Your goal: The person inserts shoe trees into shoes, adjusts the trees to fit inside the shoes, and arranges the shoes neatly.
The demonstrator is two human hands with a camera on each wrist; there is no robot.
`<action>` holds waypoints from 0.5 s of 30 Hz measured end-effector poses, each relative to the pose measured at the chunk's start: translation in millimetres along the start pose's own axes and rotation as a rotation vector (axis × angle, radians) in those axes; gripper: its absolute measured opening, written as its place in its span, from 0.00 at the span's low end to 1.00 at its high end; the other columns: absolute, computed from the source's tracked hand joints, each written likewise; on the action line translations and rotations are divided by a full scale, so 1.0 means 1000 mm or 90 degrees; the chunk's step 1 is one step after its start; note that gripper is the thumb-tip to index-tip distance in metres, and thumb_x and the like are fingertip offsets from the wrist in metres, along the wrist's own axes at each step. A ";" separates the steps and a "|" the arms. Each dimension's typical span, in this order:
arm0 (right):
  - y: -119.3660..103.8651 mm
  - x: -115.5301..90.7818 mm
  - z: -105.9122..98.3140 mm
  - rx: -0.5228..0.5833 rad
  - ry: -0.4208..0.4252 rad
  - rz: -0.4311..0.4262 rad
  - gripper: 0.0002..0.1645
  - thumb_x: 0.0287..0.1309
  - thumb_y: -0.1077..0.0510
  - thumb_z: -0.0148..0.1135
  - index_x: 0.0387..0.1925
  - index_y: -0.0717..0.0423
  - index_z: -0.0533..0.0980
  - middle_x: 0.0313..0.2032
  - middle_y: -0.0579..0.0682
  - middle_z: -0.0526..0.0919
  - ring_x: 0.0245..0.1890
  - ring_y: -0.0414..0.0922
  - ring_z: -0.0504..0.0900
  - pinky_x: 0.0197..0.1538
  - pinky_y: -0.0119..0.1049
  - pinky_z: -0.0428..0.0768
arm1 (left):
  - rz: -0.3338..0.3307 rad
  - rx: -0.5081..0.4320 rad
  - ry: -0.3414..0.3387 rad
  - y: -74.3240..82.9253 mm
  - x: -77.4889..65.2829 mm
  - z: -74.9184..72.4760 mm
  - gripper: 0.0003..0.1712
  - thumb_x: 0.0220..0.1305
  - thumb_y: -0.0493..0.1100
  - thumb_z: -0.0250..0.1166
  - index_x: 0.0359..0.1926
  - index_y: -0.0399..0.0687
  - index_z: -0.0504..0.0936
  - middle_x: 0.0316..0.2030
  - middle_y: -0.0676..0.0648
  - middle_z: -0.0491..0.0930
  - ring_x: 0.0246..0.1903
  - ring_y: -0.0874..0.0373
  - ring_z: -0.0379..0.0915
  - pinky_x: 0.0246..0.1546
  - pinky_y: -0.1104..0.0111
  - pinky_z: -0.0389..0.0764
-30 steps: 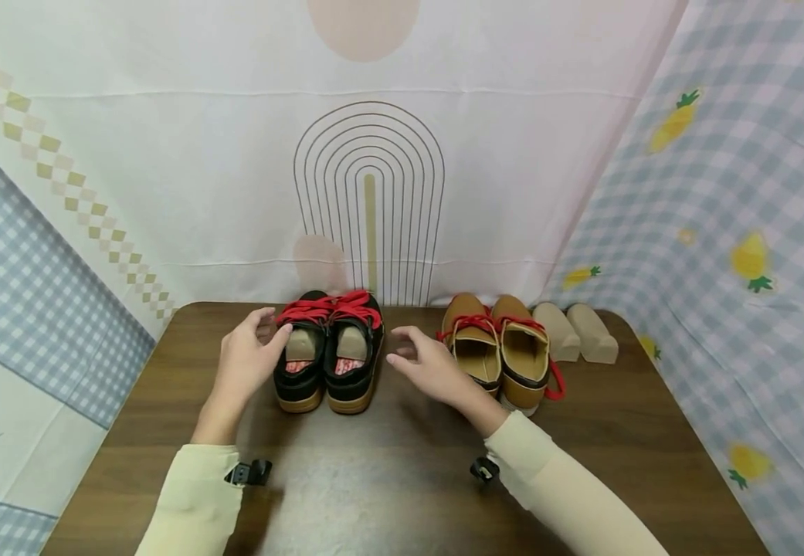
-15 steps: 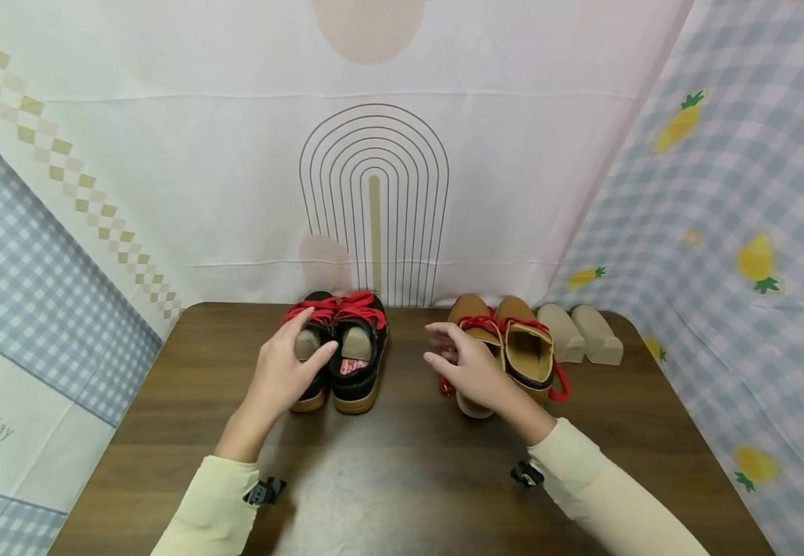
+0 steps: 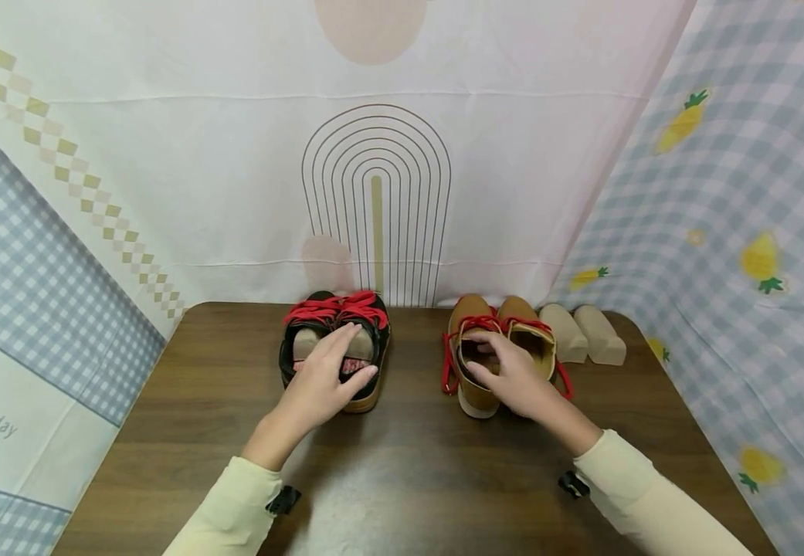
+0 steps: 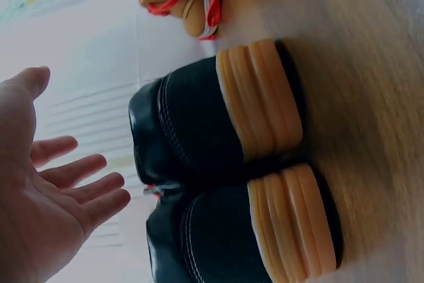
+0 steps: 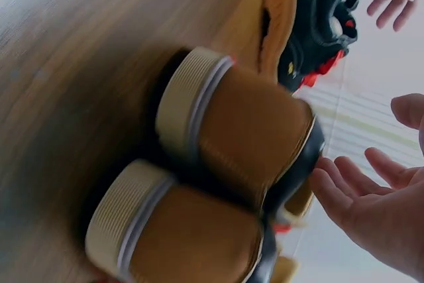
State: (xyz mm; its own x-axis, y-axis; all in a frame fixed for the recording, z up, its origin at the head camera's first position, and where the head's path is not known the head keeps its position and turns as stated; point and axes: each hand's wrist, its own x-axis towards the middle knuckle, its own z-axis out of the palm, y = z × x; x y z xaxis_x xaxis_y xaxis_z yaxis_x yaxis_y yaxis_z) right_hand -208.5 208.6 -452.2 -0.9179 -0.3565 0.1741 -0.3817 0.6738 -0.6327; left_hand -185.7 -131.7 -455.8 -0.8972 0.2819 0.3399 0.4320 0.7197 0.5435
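Note:
A pair of black shoes (image 4: 199, 117) with red laces stands at the back left of the table; beige blocks (image 3: 306, 342) sit inside both. My left hand (image 3: 321, 382) hovers over their heels, fingers spread and slightly bent, holding nothing. The left wrist view shows a gap between that hand and the shoes. To the right, my right hand (image 3: 516, 374) hangs over the openings of two tan shoes (image 5: 252, 130), also red-laced, and covers part of them. Its fingers are loosely bent with nothing in them. In the right wrist view its fingertips appear close to one collar; I cannot tell whether they touch.
Two more beige blocks (image 3: 599, 336) lie side by side right of the tan shoes. Behind the wooden table (image 3: 402, 471) hangs a pale cloth (image 3: 235, 177), and a checked cloth (image 3: 693, 309) drapes along the right side.
My left hand has moved rightward from beside the black shoes to over them. My right hand has moved from between the pairs to over the tan shoes. All shoes stay put.

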 end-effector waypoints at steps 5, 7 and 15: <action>0.013 -0.008 -0.013 -0.078 0.008 0.029 0.30 0.69 0.53 0.66 0.67 0.61 0.72 0.60 0.62 0.80 0.57 0.58 0.81 0.55 0.56 0.81 | 0.057 0.039 -0.012 0.007 0.003 0.010 0.42 0.67 0.56 0.70 0.74 0.42 0.69 0.71 0.36 0.70 0.72 0.40 0.65 0.69 0.45 0.70; 0.017 -0.009 -0.018 -0.097 0.006 0.048 0.30 0.70 0.53 0.65 0.66 0.62 0.72 0.60 0.62 0.79 0.57 0.58 0.80 0.55 0.57 0.81 | 0.085 0.059 -0.008 0.009 0.004 0.014 0.41 0.66 0.56 0.70 0.73 0.41 0.70 0.70 0.36 0.71 0.71 0.38 0.66 0.69 0.45 0.70; 0.033 -0.005 -0.027 -0.145 -0.017 0.115 0.28 0.70 0.54 0.64 0.62 0.69 0.72 0.55 0.67 0.80 0.54 0.61 0.81 0.54 0.59 0.80 | 0.154 0.088 -0.033 0.019 0.009 0.033 0.38 0.70 0.58 0.67 0.71 0.42 0.73 0.69 0.38 0.73 0.71 0.38 0.66 0.69 0.47 0.72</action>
State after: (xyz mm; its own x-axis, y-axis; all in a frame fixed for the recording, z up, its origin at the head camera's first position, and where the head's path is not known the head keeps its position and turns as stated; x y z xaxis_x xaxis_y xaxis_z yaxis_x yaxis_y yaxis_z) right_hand -219.3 250.4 -453.3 -0.9714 -0.2316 0.0521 -0.2289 0.8553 -0.4649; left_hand -188.4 -94.5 -467.6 -0.7748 0.4851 0.4055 0.6204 0.7068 0.3400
